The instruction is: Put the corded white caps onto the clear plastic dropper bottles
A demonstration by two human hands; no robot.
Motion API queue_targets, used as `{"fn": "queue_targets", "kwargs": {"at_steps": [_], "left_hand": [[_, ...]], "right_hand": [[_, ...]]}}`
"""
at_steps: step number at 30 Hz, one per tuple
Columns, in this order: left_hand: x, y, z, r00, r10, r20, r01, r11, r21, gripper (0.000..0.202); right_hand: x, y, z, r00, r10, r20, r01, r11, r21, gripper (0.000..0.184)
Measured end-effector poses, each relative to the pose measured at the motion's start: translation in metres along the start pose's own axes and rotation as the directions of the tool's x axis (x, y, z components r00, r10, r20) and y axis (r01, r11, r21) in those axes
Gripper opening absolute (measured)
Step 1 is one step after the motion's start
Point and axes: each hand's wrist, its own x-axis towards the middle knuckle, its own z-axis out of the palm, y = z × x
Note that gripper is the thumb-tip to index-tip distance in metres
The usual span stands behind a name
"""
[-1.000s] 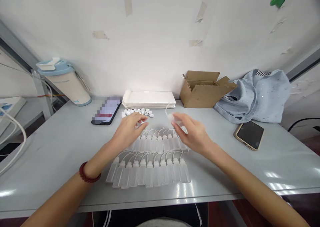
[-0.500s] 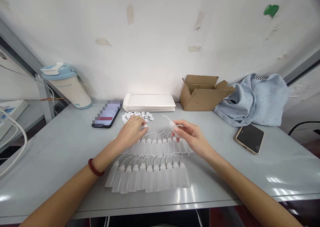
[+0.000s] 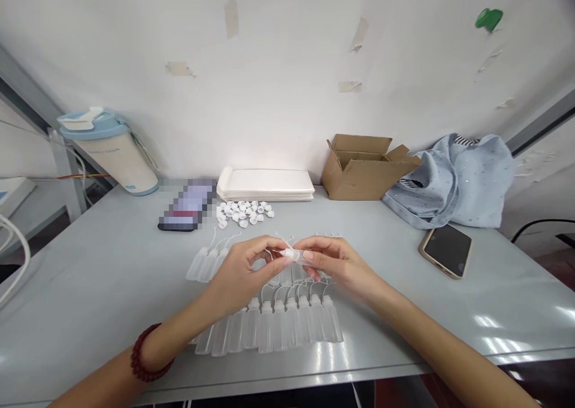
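My right hand [image 3: 336,261] is closed round a small translucent squeeze bottle [image 3: 296,256], which lies tilted sideways above the rows. At the bottle's left end, my left hand [image 3: 251,267] pinches a small white cap [image 3: 286,253], partly covered by the fingertips. A thin strap stands up near the bottle's neck. Below the hands is a front row of similar bottles [image 3: 266,327] with curved straps. A back row [image 3: 204,264] is largely hidden behind both hands. Beyond them lies a pile of loose white caps [image 3: 242,211].
Behind the caps lies a stack of white envelopes [image 3: 267,183]. An open cardboard box [image 3: 368,177], a light-blue cloth bag [image 3: 467,180] and a phone [image 3: 447,250] are to the right. To the left are another phone [image 3: 187,205] and a tumbler [image 3: 114,153].
My left hand has come from the cap pile toward me and rightward, bringing a cap to the bottle. My right hand has lowered the bottle slightly and turned it sideways.
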Motion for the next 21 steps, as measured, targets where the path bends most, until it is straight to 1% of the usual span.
{"fn": "queue_targets", "kwargs": {"at_steps": [6,8,10,11,13,15,16,17,18,20,21], "left_hand": [[-0.002,0.005,0.001,1.0,-0.026,0.011,0.026,0.999,-0.023,0.016],[-0.003,0.003,0.002,1.0,0.013,0.017,-0.013,1.0,0.019,0.015],[-0.004,-0.002,0.004,0.992,0.13,-0.001,-0.129,0.984,0.123,0.013],[-0.004,-0.005,0.005,0.977,0.212,-0.011,-0.207,0.961,0.184,0.012],[-0.004,-0.01,0.006,0.929,0.369,-0.021,-0.349,0.896,0.274,0.012],[-0.004,-0.013,0.007,0.893,0.449,-0.018,-0.423,0.853,0.306,0.015],[-0.004,-0.012,0.007,0.891,0.453,-0.016,-0.428,0.853,0.3,0.015],[-0.003,-0.011,0.007,0.903,0.429,-0.013,-0.409,0.868,0.282,0.015],[-0.003,-0.008,0.006,0.925,0.381,-0.008,-0.366,0.895,0.254,0.014],[-0.003,-0.003,0.004,0.973,0.23,0.012,-0.229,0.955,0.189,0.013],[-0.003,-0.001,0.003,0.988,0.149,0.029,-0.152,0.975,0.164,0.015]], "right_hand": [[-0.003,-0.004,0.006,0.996,-0.071,-0.044,0.066,0.992,-0.11,0.024],[-0.004,-0.004,0.007,0.995,-0.081,-0.055,0.072,0.986,-0.147,0.024],[-0.005,-0.004,0.008,0.994,-0.079,-0.074,0.066,0.984,-0.164,0.025],[-0.005,-0.003,0.008,0.994,-0.074,-0.081,0.06,0.984,-0.168,0.025],[-0.004,-0.001,0.008,0.994,-0.066,-0.086,0.051,0.985,-0.164,0.026],[-0.003,0.0,0.007,0.996,-0.05,-0.08,0.038,0.989,-0.141,0.027],[-0.002,0.0,0.007,0.996,-0.041,-0.075,0.032,0.992,-0.119,0.028],[-0.002,-0.001,0.007,0.997,-0.031,-0.073,0.024,0.995,-0.093,0.029],[-0.002,-0.001,0.007,0.997,-0.021,-0.072,0.016,0.997,-0.069,0.029],[-0.002,-0.001,0.009,0.996,-0.02,-0.085,0.016,0.999,-0.051,0.03],[-0.002,0.0,0.01,0.994,-0.033,-0.102,0.027,0.998,-0.063,0.029]]}}
